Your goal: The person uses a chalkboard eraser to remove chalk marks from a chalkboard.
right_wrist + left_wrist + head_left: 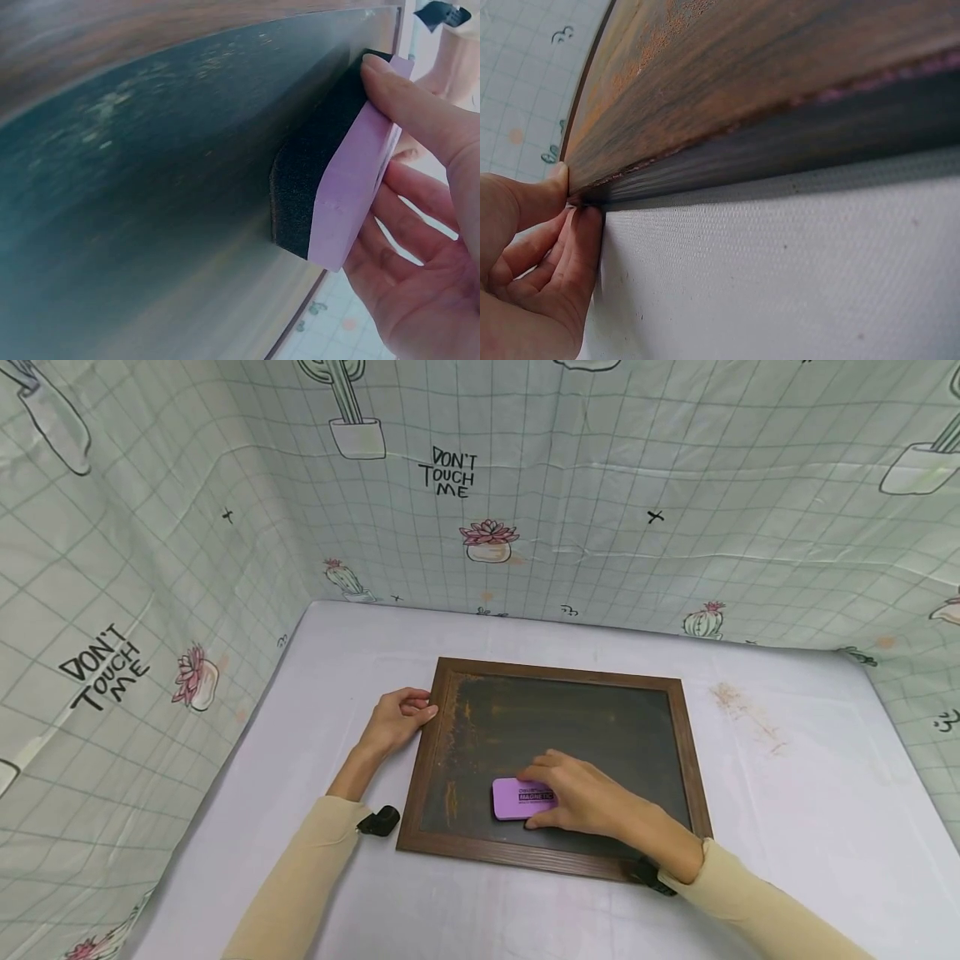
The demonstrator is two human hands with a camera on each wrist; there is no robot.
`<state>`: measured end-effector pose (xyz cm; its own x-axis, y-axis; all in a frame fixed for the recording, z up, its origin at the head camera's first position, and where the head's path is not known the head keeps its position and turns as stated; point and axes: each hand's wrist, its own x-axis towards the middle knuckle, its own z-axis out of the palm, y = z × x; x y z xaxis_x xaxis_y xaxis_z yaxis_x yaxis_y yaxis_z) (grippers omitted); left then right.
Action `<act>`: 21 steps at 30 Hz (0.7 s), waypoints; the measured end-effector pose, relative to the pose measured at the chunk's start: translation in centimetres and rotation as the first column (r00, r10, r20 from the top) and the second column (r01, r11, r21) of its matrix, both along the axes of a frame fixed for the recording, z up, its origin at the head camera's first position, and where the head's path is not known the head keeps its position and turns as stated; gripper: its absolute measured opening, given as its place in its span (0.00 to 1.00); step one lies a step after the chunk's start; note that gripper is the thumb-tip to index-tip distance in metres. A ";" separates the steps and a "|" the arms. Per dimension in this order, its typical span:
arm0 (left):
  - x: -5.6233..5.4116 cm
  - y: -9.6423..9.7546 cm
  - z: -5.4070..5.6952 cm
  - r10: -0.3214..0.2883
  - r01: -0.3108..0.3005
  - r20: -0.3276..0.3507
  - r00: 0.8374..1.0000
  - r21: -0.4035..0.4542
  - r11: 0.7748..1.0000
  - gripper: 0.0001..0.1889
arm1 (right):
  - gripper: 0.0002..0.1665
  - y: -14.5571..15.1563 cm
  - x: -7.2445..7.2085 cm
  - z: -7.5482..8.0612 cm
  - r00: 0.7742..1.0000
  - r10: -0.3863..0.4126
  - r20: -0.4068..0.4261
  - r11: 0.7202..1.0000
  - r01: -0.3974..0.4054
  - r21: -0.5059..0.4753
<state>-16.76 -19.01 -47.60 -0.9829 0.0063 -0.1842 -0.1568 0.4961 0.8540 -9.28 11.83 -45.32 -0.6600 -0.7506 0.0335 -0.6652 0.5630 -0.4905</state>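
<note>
A chalkboard (570, 718) with a brown wooden frame lies flat on the white-covered table. Orange-brown chalk smears mark its left side, and fainter streaks cross the dark surface. My left hand (395, 720) pinches the frame's left edge; in the left wrist view the thumb lies on the frame (727, 82) and the fingers are at its lower edge. With my right hand (588, 797) I grip a purple magnetic eraser (513, 797) by its sides, over the board's lower middle. Seen from the right wrist, the eraser's black felt (300, 187) faces the board; whether all of it touches is unclear.
Reddish-brown chalk dust (738, 706) is scattered on the white tablecloth (810, 810) right of the board. A grid-patterned cloth (570, 552) with cactus drawings rises behind and along the sides. Small black devices (380, 821) sit at both wrists.
</note>
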 end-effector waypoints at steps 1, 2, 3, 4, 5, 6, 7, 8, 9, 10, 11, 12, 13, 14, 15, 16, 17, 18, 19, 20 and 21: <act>0.0 0.0 0.0 0.000 0.000 -0.001 1.000 0.000 1.000 0.20 | 0.31 0.2 0.0 0.0 1.000 -0.003 -0.002 1.000 0.003 0.000; 0.0 0.0 0.0 0.000 0.000 -0.003 1.000 0.001 1.000 0.20 | 0.31 0.4 0.1 0.0 1.000 -0.007 -0.005 1.000 0.007 -0.001; 0.0 0.0 0.0 0.000 0.000 -0.004 1.000 0.002 1.000 0.20 | 0.31 0.6 0.1 0.0 1.000 -0.011 -0.007 1.000 0.011 -0.001; 0.0 0.0 0.0 0.000 0.000 -0.005 1.000 0.001 1.000 0.20 | 0.31 0.8 0.1 0.1 1.000 -0.014 -0.010 1.000 0.014 -0.002; 0.0 0.0 -0.1 -0.001 0.001 -0.006 1.000 0.000 1.000 0.20 | 0.31 1.0 0.2 0.1 1.000 -0.017 -0.011 1.000 0.017 -0.003; 0.0 -0.1 -0.1 -0.001 0.001 -0.008 1.000 -0.001 1.000 0.20 | 0.31 1.2 0.2 0.1 1.000 -0.019 -0.013 1.000 0.019 -0.003; 0.0 0.0 -0.1 -0.001 0.001 -0.008 1.000 -0.004 1.000 0.20 | 0.30 1.4 0.2 0.1 1.000 -0.022 -0.015 1.000 0.022 -0.003; 0.0 0.0 -0.1 0.000 0.000 -0.006 1.000 -0.005 1.000 0.20 | 0.30 1.6 0.2 0.1 1.000 -0.025 -0.017 1.000 0.025 -0.004; 0.0 0.0 -0.1 0.000 0.000 -0.004 1.000 -0.006 1.000 0.20 | 0.30 1.8 0.2 0.1 0.999 -0.028 -0.018 1.000 0.028 -0.005; 0.0 0.0 -0.1 0.001 -0.001 -0.002 1.000 -0.008 1.000 0.20 | 0.30 2.0 0.2 0.2 0.999 -0.030 -0.021 1.000 0.030 -0.006; 0.0 0.0 -0.1 0.001 -0.001 0.000 1.000 -0.008 1.000 0.20 | 0.31 2.3 0.3 0.1 0.999 -0.034 -0.023 0.999 0.034 -0.007; 0.0 0.1 -0.1 0.001 -0.001 0.002 1.000 -0.007 1.000 0.20 | 0.31 2.5 0.3 0.2 0.999 -0.039 -0.026 0.999 0.039 -0.006; 0.0 0.1 -0.1 0.003 -0.003 0.003 1.000 -0.006 1.000 0.20 | 0.31 2.8 0.3 0.2 0.999 -0.044 -0.029 0.999 0.044 -0.008; 0.0 0.1 -0.1 0.005 -0.005 0.004 1.000 -0.005 1.000 0.20 | 0.31 3.1 0.4 0.1 0.998 -0.048 -0.034 0.999 0.048 -0.010; 0.0 0.1 0.0 0.005 -0.005 0.003 1.000 -0.004 1.000 0.20 | 0.31 3.3 0.4 0.1 0.998 -0.052 -0.038 0.999 0.051 -0.013; 0.0 0.2 0.0 0.007 -0.007 0.002 1.000 -0.004 1.000 0.20 | 0.31 3.6 0.5 0.1 0.998 -0.056 -0.043 0.998 0.055 -0.014; 0.1 0.2 0.0 0.008 -0.008 0.000 1.000 -0.004 1.000 0.20 | 0.31 3.8 0.5 0.1 0.997 -0.060 -0.049 0.998 0.059 -0.016; 0.1 0.2 0.0 0.008 -0.008 -0.003 1.000 -0.004 1.000 0.20 | 0.31 4.0 0.6 0.1 0.996 -0.066 -0.055 0.998 0.065 -0.018; 0.1 0.2 0.1 0.009 -0.009 -0.004 1.000 -0.003 1.000 0.20 | 0.31 4.2 0.6 0.0 0.996 -0.071 -0.057 0.997 0.071 -0.019; 0.1 0.2 0.1 0.008 -0.008 -0.004 1.000 -0.003 1.000 0.20 | 0.32 4.4 0.7 0.0 0.995 -0.076 -0.059 0.997 0.075 -0.018; 0.1 0.2 0.1 0.007 -0.007 -0.004 1.000 -0.003 1.000 0.20 | 0.32 4.6 0.7 0.0 0.995 -0.082 -0.059 0.997 0.081 -0.019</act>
<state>-16.66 -18.83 -47.48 -0.9836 -0.0014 -0.1802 -0.1571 0.4973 0.8532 -8.56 16.47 -45.36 -0.7155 -0.6932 0.0864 -0.6457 0.6090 -0.4607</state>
